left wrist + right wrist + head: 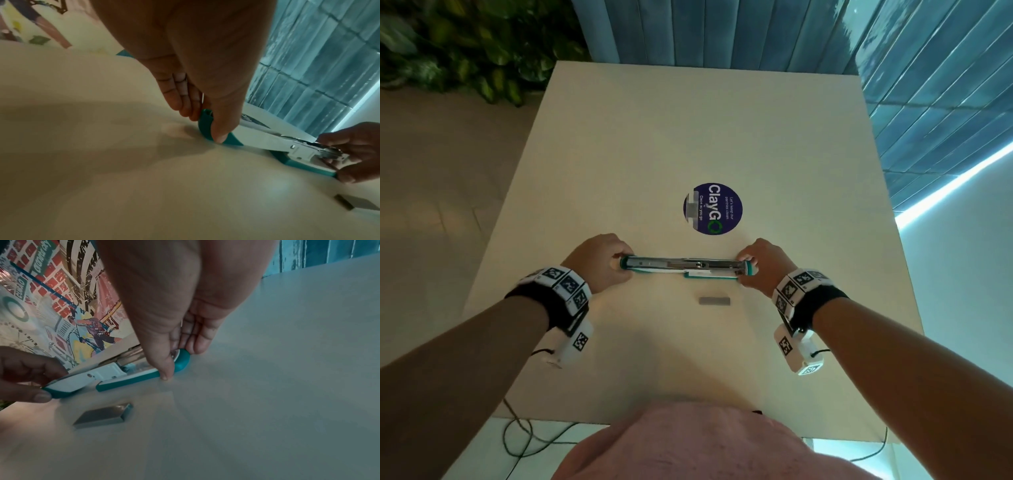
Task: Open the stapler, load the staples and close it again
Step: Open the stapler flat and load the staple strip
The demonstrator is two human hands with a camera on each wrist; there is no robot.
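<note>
A teal and white stapler [685, 267] lies folded out flat across the table, its metal staple channel facing up. My left hand [599, 258] pinches its left end between thumb and fingers [207, 125]. At the other end my right hand [763, 262] pinches the teal tip [183, 361]. The stapler [287, 146] shows its hinge near the right hand in the left wrist view. A grey strip of staples [714, 301] lies loose on the table just in front of the stapler, untouched [104, 415].
The cream table [619, 154] carries a round dark blue sticker [713, 209] behind the stapler. Green plants [465, 44] stand beyond the far left corner. Blue panelling [722, 27] lines the back. Cables [524, 435] hang below the near edge.
</note>
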